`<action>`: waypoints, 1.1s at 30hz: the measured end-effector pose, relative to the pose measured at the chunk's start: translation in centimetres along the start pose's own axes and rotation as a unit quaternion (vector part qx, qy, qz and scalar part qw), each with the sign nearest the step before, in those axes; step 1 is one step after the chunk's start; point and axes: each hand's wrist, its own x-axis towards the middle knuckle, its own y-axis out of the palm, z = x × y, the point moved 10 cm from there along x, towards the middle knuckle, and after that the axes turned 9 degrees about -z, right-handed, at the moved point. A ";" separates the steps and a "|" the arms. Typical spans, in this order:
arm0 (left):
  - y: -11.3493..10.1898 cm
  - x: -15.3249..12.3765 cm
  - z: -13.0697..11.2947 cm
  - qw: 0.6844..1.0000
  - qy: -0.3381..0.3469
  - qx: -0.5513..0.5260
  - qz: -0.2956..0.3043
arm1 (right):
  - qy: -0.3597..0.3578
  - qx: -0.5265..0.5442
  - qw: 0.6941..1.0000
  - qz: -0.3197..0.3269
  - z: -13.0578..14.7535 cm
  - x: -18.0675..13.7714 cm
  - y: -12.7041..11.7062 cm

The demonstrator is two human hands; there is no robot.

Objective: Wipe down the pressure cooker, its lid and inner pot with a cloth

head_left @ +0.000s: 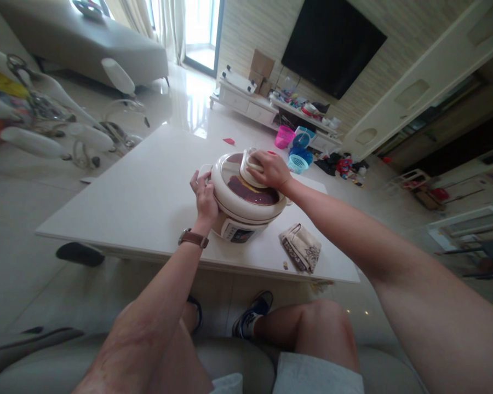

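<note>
A cream electric cooker (263, 230) with a label on its front stands on the white table. Its round lid (217, 180) has a clear window that shows dark reddish-brown inside. My right hand (271, 168) is closed around the lid's handle (245, 164). On the cooker's left side, my left hand (206, 200) grips the side handle, which the fingers partly cover. The lid looks seated on the rim. A folded beige cloth (302, 246) with a dark pattern lies to the right of the cooker.
The white table (139, 191) stretches out before my knees. A small brownish piece (285, 265) lies near its front edge. Beyond stand a pink basket (284, 137), blue baskets (298, 163), a TV cabinet (242, 106) and a grey sofa (107, 44). White-and-metal equipment (49, 93) is at left.
</note>
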 end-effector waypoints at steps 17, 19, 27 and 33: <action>0.0 -0.1 -0.3 1.000 -0.004 -0.002 -0.002 | 0.001 0.001 1.000 -0.009 0.0 -0.1 -0.2; 0.0 -0.1 -0.3 1.000 -0.005 0.001 -0.001 | -0.011 0.006 1.000 -0.024 -0.1 -0.1 -0.1; -0.1 0.1 0.2 1.000 0.000 0.000 -0.004 | -0.042 0.011 0.998 -0.055 -0.4 0.0 0.2; -0.1 0.1 0.4 1.000 -0.007 -0.008 0.002 | -0.041 0.004 0.998 -0.051 -0.3 -0.1 0.1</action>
